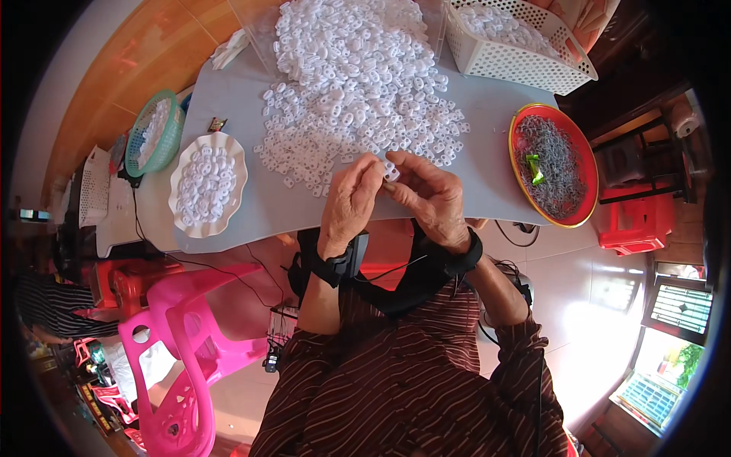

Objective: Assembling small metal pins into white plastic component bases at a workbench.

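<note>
A small white oval plastic piece with two dark holes (391, 172) sits between my two hands, just over the table's near edge. My right hand (438, 202) pinches it between thumb and forefinger. Closed fingers of my left hand (352, 199) meet it from the other side; their tips are partly hidden. Beyond my hands a big heap of similar white pieces (354, 68) spreads over the grey table (487, 171). Smaller white parts (293, 156) lie at the heap's near left side.
At left stands a scalloped white dish (237, 204) of white pieces, with a green basket (174, 135) beyond it. On the right are a red bowl (591, 171) of small grey metal parts and a white perforated basket (525, 75). A pink chair (199, 358) stands below left.
</note>
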